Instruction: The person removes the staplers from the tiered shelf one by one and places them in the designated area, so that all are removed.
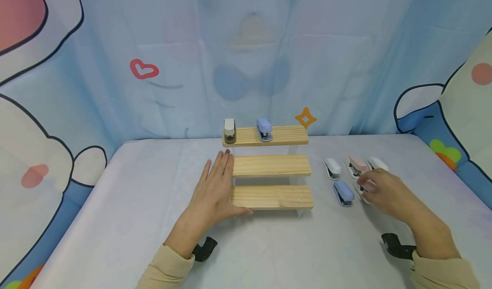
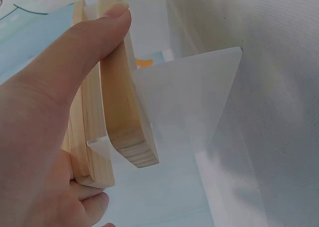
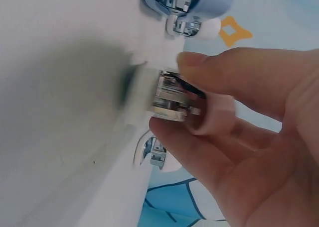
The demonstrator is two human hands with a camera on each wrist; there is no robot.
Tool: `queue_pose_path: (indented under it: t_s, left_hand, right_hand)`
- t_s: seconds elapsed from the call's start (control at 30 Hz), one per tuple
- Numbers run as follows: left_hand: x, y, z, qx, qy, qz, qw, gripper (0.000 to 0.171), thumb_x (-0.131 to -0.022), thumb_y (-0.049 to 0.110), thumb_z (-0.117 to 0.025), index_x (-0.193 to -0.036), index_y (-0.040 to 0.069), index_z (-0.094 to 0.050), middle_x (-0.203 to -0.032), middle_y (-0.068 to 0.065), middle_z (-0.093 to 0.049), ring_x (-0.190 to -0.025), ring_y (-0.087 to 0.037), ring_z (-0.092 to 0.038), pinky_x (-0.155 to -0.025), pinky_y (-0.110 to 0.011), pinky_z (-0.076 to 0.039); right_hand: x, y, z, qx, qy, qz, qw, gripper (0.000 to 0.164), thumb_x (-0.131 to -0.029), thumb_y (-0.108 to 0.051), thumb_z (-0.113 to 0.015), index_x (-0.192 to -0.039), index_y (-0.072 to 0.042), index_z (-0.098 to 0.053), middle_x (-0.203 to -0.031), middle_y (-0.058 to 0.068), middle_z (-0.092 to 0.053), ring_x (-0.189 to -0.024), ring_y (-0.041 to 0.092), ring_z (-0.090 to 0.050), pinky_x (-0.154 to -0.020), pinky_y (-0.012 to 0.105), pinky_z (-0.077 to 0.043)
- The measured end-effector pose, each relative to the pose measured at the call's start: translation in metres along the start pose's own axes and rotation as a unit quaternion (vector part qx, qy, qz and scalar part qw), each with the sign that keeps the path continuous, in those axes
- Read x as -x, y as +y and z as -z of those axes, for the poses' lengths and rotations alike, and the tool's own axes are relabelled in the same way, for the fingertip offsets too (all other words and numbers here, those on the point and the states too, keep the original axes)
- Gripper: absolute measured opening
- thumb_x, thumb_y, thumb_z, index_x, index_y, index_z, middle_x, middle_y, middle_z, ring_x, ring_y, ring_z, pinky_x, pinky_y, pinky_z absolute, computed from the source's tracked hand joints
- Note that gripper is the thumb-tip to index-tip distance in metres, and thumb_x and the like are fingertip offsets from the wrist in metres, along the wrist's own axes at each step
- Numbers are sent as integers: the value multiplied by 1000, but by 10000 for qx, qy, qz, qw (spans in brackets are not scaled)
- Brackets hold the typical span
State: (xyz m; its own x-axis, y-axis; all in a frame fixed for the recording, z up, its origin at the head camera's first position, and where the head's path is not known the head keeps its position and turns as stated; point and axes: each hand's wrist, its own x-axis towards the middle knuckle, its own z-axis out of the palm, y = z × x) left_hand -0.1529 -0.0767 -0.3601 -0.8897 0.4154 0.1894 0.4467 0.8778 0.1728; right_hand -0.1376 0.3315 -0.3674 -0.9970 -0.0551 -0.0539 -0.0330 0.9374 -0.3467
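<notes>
My left hand [image 1: 217, 191] lies along the left side of a three-step wooden shelf [image 1: 273, 166], fingers straight. Its thumb touches the lowest board [image 2: 122, 102], as the left wrist view shows. My right hand [image 1: 388, 195] pinches a small pink stapler [image 3: 219, 115] by its sides, with the metal front end showing in the right wrist view. Around that hand sit a blue stapler [image 1: 344, 193], a white stapler [image 1: 332, 168], another pink stapler [image 1: 356, 166] and a second white stapler [image 1: 377, 164].
On the top board stand a white stapler [image 1: 229, 130] and a blue stapler [image 1: 264, 129]. Clear supports [image 2: 189, 92] hold up the boards. A white cloth [image 1: 288, 250] covers the table, and a printed blue curtain [image 1: 184, 67] hangs behind.
</notes>
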Motion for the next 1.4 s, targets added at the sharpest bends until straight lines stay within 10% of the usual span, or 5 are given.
queue_pose_path:
  t_s: [1.1, 1.4]
  left_hand:
    - [-1, 1, 1, -47, -44, 13, 10000, 143, -60, 71, -82, -159, 2, -5, -167, -13, -8, -156, -25, -4, -128, -45, -5]
    - [0, 1, 1, 13, 9, -2, 10000, 142, -60, 70, -83, -159, 1, -7, -167, -14, -10, -156, -26, -6, -127, -47, -7]
  right_hand:
    - [4, -4, 5, -125, 354, 16, 9993, 33, -99, -13, -56, -127, 4, -59, -135, 38, -44, -112, 53, -49, -86, 67, -51]
    - [13, -20, 20, -126, 1295, 358, 9908, 29, -96, -9, -59, -121, 5, -62, -132, 35, -47, -108, 55, -54, -79, 64, -55]
